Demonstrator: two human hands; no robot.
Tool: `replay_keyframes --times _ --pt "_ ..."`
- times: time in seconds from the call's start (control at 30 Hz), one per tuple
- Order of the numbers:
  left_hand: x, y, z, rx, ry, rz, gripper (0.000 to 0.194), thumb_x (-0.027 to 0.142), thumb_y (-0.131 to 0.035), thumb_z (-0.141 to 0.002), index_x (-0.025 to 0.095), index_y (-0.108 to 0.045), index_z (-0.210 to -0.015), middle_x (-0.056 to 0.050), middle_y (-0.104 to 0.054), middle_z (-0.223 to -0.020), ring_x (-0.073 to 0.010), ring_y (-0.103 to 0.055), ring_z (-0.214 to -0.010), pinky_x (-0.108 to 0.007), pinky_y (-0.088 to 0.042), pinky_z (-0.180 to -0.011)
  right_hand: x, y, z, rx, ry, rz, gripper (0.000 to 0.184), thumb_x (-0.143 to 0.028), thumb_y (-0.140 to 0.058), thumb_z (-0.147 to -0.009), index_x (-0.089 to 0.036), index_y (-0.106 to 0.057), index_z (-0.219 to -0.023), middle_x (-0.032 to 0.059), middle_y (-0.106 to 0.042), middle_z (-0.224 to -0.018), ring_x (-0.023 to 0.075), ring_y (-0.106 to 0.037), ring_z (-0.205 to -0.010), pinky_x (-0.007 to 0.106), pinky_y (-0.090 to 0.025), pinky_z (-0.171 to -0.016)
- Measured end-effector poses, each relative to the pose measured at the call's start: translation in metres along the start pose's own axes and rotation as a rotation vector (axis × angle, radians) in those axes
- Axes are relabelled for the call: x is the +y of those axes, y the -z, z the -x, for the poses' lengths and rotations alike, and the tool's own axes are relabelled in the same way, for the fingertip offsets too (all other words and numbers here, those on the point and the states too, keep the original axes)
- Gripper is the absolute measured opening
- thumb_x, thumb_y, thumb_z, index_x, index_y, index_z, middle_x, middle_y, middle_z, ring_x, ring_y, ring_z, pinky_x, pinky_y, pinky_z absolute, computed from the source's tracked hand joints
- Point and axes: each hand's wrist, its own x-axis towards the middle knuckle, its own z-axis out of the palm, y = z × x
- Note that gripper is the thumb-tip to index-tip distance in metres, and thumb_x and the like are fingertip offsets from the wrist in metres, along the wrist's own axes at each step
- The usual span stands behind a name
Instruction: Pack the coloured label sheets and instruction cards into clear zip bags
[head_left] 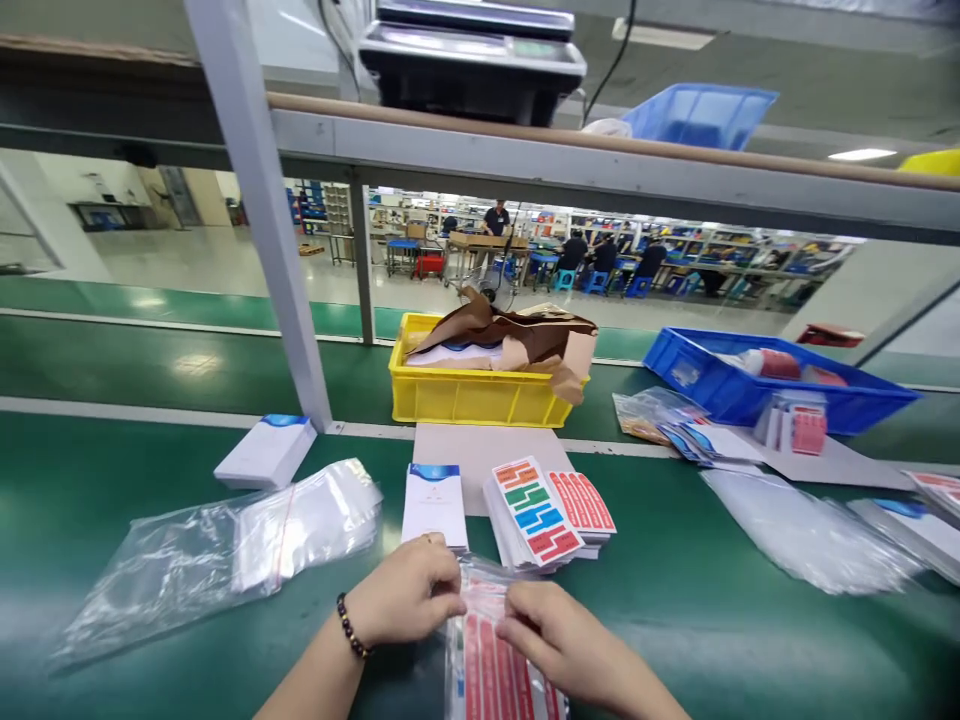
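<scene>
Between my hands lies a clear plastic bag [495, 665] with red-and-white printed labels inside. My left hand [412, 590], with a beaded bracelet at the wrist, pinches the bag's upper left edge. On the upper right edge, my right hand [551, 630] has its fingers closed on the same bag. Just beyond the bag, a stack of white-and-blue booklets [435, 505] stands on the left. To its right are a stack of colourful sticker sheets [536, 510] and a stack of red label sheets [583, 503].
Left are a white card stack [266, 455] and a plastic bag pack [307, 525]. A yellow bin [480, 397] with brown paper stands behind; right are a blue bin [720, 390] and clear bags [810, 535]. A post [262, 210] rises at left. People sit and stand far off.
</scene>
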Motion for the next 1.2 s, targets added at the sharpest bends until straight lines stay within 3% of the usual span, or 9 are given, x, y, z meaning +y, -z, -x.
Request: replay_keyframes --times 0.17,0.37,0.47,0.57,0.77,0.9,1.03,1.1,1.2 --pt "-0.003 0.007 0.003 -0.030 0.014 0.165 0.016 0.026 -0.053 -0.076 0.014 -0.061 -0.068 0.001 -0.057 -0.065 -0.0099 -0.048 -0.064 -0.019 -0.036 -0.061 -0.009 0.016 -0.009 0.053 0.090 -0.043 0.023 -0.027 -0.034 -0.089 -0.018 -0.050 -0.076 0.0014 -0.054 -0.077 0.0112 -0.049 -0.070 0.023 -0.039 -0.065" --pt "-0.011 -0.011 -0.001 -0.281 0.018 0.414 0.017 0.027 -0.055 -0.075 0.017 -0.067 -0.079 0.001 -0.062 -0.067 -0.0085 -0.052 -0.061 -0.015 -0.039 -0.059 0.001 -0.012 -0.083 0.231 0.159 0.236 0.030 -0.012 -0.044 -0.078 -0.018 -0.051 -0.107 0.0096 -0.051 -0.107 0.0194 -0.047 -0.100 0.033 -0.040 -0.084" --pt "-0.016 -0.021 -0.005 -0.306 0.030 0.415 0.015 0.028 -0.059 -0.073 0.018 -0.068 -0.079 0.002 -0.062 -0.067 -0.0082 -0.053 -0.062 -0.015 -0.039 -0.061 0.006 -0.030 -0.104 0.209 0.169 0.292 0.046 -0.010 -0.053 -0.068 -0.015 -0.049 -0.113 0.0115 -0.053 -0.101 0.0236 -0.047 -0.095 0.038 -0.041 -0.081" --pt "-0.016 -0.024 -0.007 -0.306 0.040 0.466 0.014 0.027 -0.059 -0.072 0.017 -0.068 -0.078 0.002 -0.062 -0.066 -0.0080 -0.052 -0.062 -0.015 -0.039 -0.062 0.010 -0.039 -0.108 0.208 0.183 0.323 0.026 -0.010 -0.050 -0.071 -0.016 -0.059 -0.095 0.0085 -0.055 -0.085 0.0208 -0.050 -0.082 0.034 -0.043 -0.073" --pt "-0.018 -0.025 -0.008 -0.214 0.078 0.766 0.047 0.057 -0.057 -0.066 0.013 -0.066 -0.081 0.001 -0.056 -0.061 -0.0057 -0.044 -0.051 -0.016 -0.035 -0.051 0.017 -0.022 -0.095 0.374 0.208 0.319 0.028 -0.014 -0.034 -0.085 -0.014 -0.061 -0.093 0.0088 -0.054 -0.082 0.0168 -0.050 -0.075 0.028 -0.043 -0.066" --pt "-0.028 -0.030 -0.014 -0.068 0.247 1.355 0.086 0.078 -0.021 -0.065 0.009 -0.060 -0.099 0.001 -0.050 -0.048 -0.0056 -0.037 -0.033 -0.019 -0.025 -0.035 0.011 0.002 -0.065 0.526 0.297 0.289 0.028 -0.016 -0.037 -0.085 -0.018 -0.056 -0.106 0.0089 -0.054 -0.089 0.0173 -0.052 -0.080 0.030 -0.043 -0.069" --pt "-0.026 -0.030 -0.017 0.075 0.379 1.659 0.047 0.044 -0.055 -0.071 0.008 -0.059 -0.101 -0.008 -0.064 -0.071 -0.0136 -0.057 -0.054 -0.023 -0.041 -0.050 0.013 0.020 -0.024 0.371 0.438 0.195 0.032 -0.019 -0.044 -0.082 -0.024 -0.051 -0.113 0.0072 -0.056 -0.097 0.0182 -0.054 -0.089 0.031 -0.045 -0.075" --pt "-0.021 -0.028 -0.015 0.078 0.333 1.671 0.040 0.021 -0.064 -0.061 0.007 -0.061 -0.098 -0.011 -0.066 -0.085 -0.0175 -0.061 -0.070 -0.027 -0.044 -0.066 0.027 0.026 -0.008 0.406 0.343 0.189 0.033 -0.022 -0.044 -0.083 -0.024 -0.049 -0.115 0.0070 -0.057 -0.102 0.0188 -0.054 -0.094 0.030 -0.046 -0.079" --pt "-0.016 -0.026 -0.011 -0.011 0.270 1.624 0.041 0.014 -0.065 -0.058 0.007 -0.062 -0.098 -0.014 -0.066 -0.091 -0.0203 -0.062 -0.078 -0.031 -0.044 -0.075 0.063 0.031 0.006 0.453 0.122 0.346 0.041 -0.030 -0.048 -0.081 -0.023 -0.044 -0.121 0.0081 -0.053 -0.114 0.0210 -0.051 -0.104 0.031 -0.044 -0.086"
